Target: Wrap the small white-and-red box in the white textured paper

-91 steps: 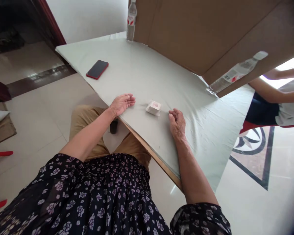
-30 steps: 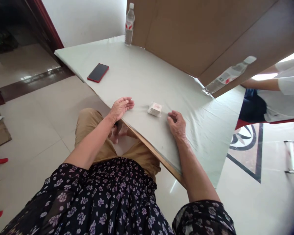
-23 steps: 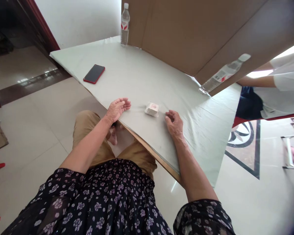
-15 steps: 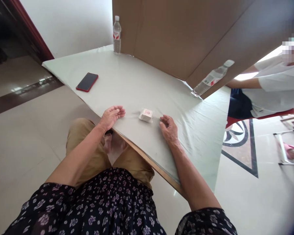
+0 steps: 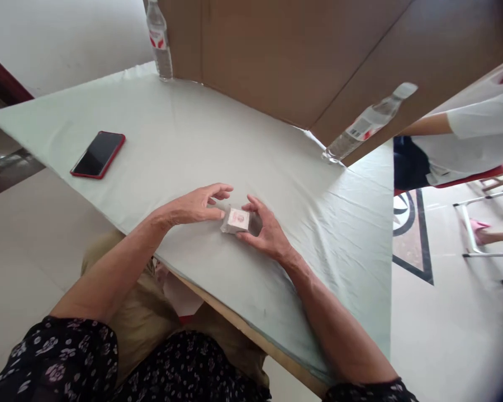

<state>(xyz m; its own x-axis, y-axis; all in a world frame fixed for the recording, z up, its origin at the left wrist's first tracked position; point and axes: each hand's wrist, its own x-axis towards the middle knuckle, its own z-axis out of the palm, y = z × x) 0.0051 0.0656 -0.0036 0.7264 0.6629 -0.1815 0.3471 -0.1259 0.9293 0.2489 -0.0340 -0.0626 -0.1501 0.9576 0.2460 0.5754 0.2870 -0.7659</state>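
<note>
A small pale box [image 5: 238, 219] in clear wrapping, with a pink print on its top, rests on the cloth-covered table [image 5: 218, 145]. My right hand [image 5: 266, 228] curves round its right side. The thumb is at the box's near edge and the fingers at its far edge, with a gap before the palm. From the left, my left hand [image 5: 199, 205] stands open with its fingers stretched out above the cloth. Its thumb tip reaches the edge of the wrapping; whether it presses there I cannot tell.
A red-cased phone [image 5: 98, 154] lies at the left. Brown cardboard panels [image 5: 260, 56] stand along the back, with a water bottle [image 5: 160, 44] at the left end and a tilted bottle [image 5: 369, 125] at the right. A person in a white sleeve [image 5: 482, 120] sits beyond.
Both hands have moved inward to the box, the right one closing round it. My view has shifted closer to the table, and the box appears to stay in its place.
</note>
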